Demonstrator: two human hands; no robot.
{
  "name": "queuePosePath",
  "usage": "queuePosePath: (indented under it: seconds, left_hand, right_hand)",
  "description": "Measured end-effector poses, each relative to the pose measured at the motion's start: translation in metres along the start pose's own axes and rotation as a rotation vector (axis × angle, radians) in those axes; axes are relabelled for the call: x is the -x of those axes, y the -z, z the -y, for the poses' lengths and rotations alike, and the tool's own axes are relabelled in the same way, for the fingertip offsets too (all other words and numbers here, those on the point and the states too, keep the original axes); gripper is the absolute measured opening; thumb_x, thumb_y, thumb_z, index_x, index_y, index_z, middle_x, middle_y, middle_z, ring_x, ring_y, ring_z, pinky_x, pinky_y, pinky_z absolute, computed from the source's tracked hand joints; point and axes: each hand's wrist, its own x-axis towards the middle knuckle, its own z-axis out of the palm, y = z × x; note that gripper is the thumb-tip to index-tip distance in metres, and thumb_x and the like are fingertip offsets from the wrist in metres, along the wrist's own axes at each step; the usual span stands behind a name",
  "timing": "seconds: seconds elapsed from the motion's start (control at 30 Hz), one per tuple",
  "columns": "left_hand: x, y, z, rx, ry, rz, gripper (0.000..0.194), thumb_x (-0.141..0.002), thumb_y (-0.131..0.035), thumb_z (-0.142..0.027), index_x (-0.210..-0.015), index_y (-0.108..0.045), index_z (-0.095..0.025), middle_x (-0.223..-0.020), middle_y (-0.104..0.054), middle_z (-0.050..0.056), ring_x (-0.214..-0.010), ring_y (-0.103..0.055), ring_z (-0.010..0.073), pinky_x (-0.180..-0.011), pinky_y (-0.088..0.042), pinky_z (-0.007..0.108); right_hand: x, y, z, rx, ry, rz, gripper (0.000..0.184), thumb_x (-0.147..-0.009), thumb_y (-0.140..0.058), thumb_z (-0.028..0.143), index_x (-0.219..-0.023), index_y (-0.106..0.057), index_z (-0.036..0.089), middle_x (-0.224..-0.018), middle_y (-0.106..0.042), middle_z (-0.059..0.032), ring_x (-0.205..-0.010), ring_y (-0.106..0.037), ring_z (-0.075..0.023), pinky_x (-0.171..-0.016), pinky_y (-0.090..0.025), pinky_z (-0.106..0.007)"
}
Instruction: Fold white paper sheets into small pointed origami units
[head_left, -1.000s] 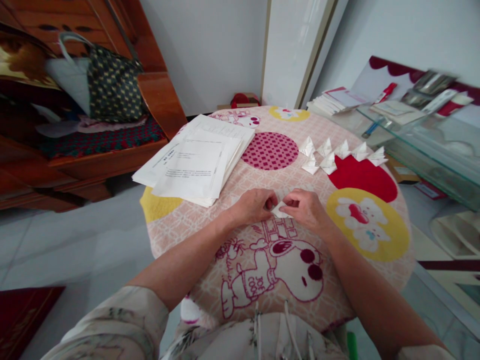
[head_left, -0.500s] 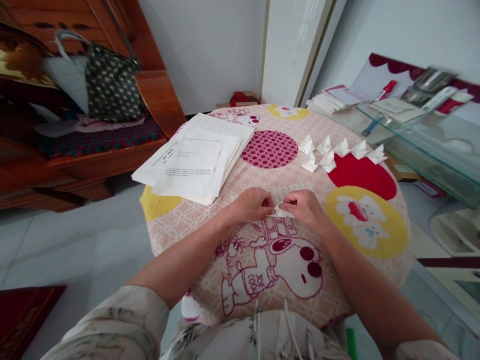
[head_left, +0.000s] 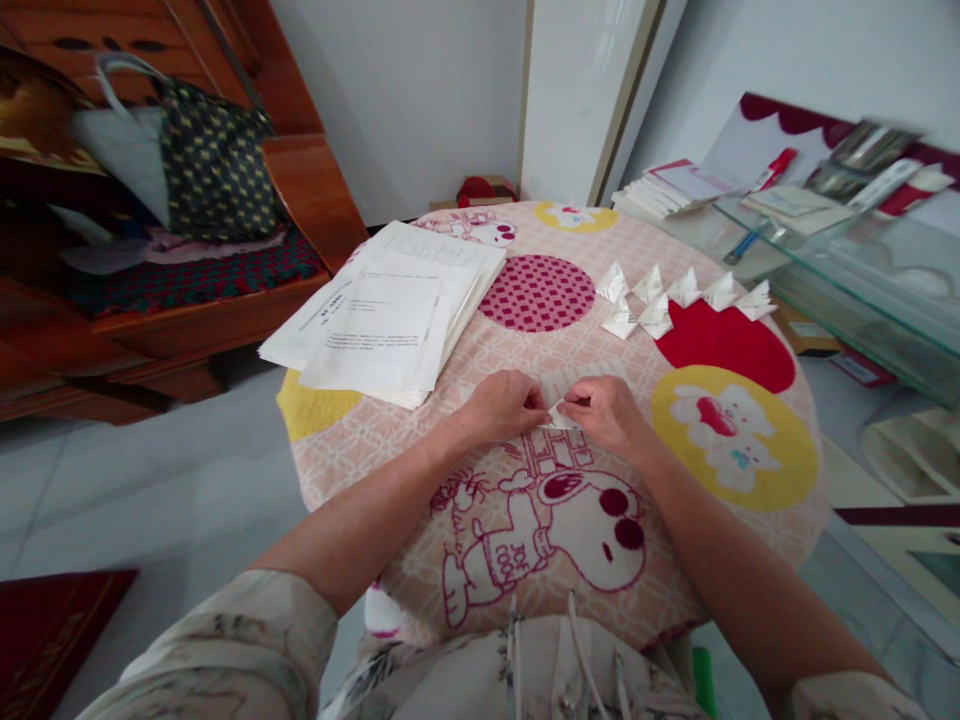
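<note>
My left hand and my right hand meet at the middle of the round table, both pinched on a small folded white paper piece that lies low on the patterned tablecloth. Most of the paper is hidden by my fingers. Several finished folded paper shapes sit in a row farther back on the right. A stack of printed white sheets lies at the table's back left.
A wooden bench with a dark patterned bag stands to the left. A glass table with booklets and boxes is on the right. Grey tiled floor surrounds the table.
Both hands stay pinched on the paper piece and have closed in on it slightly, fingers pressing it nearer the cloth. The view has shifted a little.
</note>
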Motion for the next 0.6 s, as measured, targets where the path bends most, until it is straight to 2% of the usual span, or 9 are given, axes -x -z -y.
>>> queuePosePath:
  seconds: [0.2,0.37,0.6]
  left_hand:
    - [0.001,-0.004,-0.007,-0.066,0.046,-0.027,0.012,-0.078,-0.070,-0.025,-0.082,-0.075,-0.016,-0.074,-0.072,0.004,-0.066,-0.060,0.0156,-0.062,-0.040,0.027]
    - [0.002,-0.006,-0.012,-0.069,0.065,-0.033,0.014,-0.080,-0.068,-0.022,-0.091,-0.075,-0.017,-0.079,-0.073,0.003,-0.071,-0.063,0.0156,-0.068,-0.046,0.026]
    - [-0.002,-0.005,-0.021,-0.122,0.133,-0.032,0.016,-0.080,-0.071,-0.028,-0.090,-0.078,-0.018,-0.083,-0.074,0.006,-0.081,-0.067,0.0198,-0.077,-0.052,0.030]
  right_hand:
    - [-0.002,-0.002,0.003,0.006,-0.044,-0.024,0.020,-0.076,-0.065,0.022,-0.056,-0.062,0.017,-0.053,-0.055,0.0003,-0.053,-0.046,-0.0124,-0.055,-0.029,-0.029]
    - [-0.003,-0.003,0.006,0.020,-0.091,-0.040,0.015,-0.075,-0.070,0.018,-0.062,-0.064,0.018,-0.060,-0.062,-0.0011,-0.057,-0.052,-0.0137,-0.057,-0.033,-0.027]
    - [-0.001,0.001,0.007,0.012,-0.129,-0.026,0.012,-0.076,-0.074,0.017,-0.069,-0.064,0.018,-0.064,-0.065,-0.0015,-0.061,-0.056,-0.0149,-0.058,-0.036,-0.027]
